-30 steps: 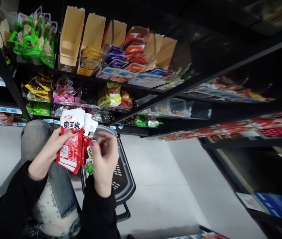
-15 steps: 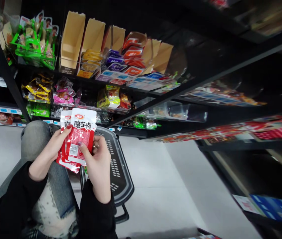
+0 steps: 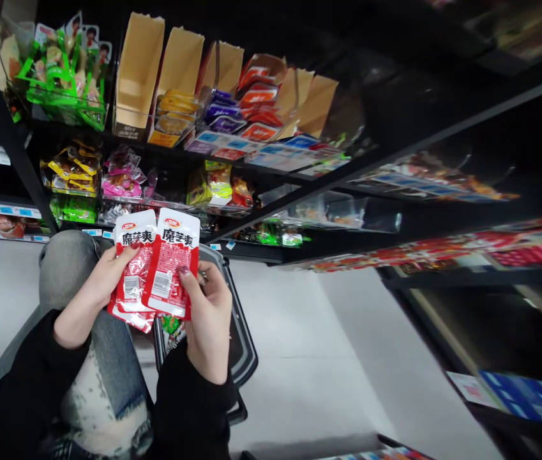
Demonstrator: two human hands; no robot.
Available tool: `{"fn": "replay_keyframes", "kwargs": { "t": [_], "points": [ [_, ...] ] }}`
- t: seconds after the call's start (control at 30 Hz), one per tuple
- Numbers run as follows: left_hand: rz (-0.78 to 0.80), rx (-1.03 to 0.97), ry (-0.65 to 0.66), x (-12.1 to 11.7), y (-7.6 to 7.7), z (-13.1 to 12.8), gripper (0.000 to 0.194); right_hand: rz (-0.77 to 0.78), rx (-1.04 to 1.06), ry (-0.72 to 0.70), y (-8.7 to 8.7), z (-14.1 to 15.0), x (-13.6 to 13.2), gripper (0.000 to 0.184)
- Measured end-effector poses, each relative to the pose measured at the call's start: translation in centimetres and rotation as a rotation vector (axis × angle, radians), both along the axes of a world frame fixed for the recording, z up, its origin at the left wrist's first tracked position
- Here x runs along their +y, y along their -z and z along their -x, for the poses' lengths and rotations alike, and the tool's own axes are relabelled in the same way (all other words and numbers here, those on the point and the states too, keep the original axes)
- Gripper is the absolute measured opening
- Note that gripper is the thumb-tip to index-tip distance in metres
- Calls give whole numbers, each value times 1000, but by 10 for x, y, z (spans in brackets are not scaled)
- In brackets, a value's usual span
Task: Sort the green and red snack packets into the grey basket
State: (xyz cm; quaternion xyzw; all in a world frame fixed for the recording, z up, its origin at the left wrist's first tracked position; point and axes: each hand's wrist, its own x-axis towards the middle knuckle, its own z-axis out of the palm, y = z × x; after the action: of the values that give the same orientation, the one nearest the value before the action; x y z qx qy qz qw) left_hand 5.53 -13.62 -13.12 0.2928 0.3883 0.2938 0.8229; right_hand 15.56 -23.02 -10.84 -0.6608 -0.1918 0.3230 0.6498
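Red and white snack packets fill both of my hands, above the edge of a dark basket (image 3: 244,345). My left hand (image 3: 101,281) pinches a small stack, its thumb on the front of the left snack packet (image 3: 133,268); more packet corners show below it. My right hand (image 3: 208,313) grips another snack packet (image 3: 168,281), thumb across its front and the other fingers behind. This right packet partly overlaps the left one. Both show a barcode and dark lettering. A ring is on a finger of my right hand.
Ahead, a shelf rack holds cardboard boxes (image 3: 139,70) of small packets, green-wrapped snacks (image 3: 64,80) and clear bins (image 3: 331,207). Below my hands, a green package (image 3: 171,324) shows at the basket. My bent knee (image 3: 67,268) is at left, above the pale tiled floor (image 3: 294,319).
My right hand has moved right with its packet, sliding it partly off the stack. More of the left packet's front shows. My left hand has stayed nearly in place.
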Motion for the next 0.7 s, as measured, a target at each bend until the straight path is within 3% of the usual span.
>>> {"fn": "replay_keyframes", "kwargs": {
  "t": [0.2,0.33,0.4,0.53,0.63,0.7],
  "points": [
    [-31,5,1,0,1,-1,31,-30,-131,44,0,1,-2,20],
    [-43,10,-29,0,2,-2,33,-27,-647,342,-11,10,-18,16],
    [-35,15,-33,1,2,-2,33,20,-956,420,-18,19,-25,15],
    [-55,27,-4,1,2,-1,33,229,-1414,150,-26,41,-23,12],
    [-99,46,-13,2,0,0,28,335,-1426,-32,-23,52,-10,4],
    [-113,60,-25,2,-1,-1,25,333,-1339,-106,-19,53,-3,11]
  ]
}}
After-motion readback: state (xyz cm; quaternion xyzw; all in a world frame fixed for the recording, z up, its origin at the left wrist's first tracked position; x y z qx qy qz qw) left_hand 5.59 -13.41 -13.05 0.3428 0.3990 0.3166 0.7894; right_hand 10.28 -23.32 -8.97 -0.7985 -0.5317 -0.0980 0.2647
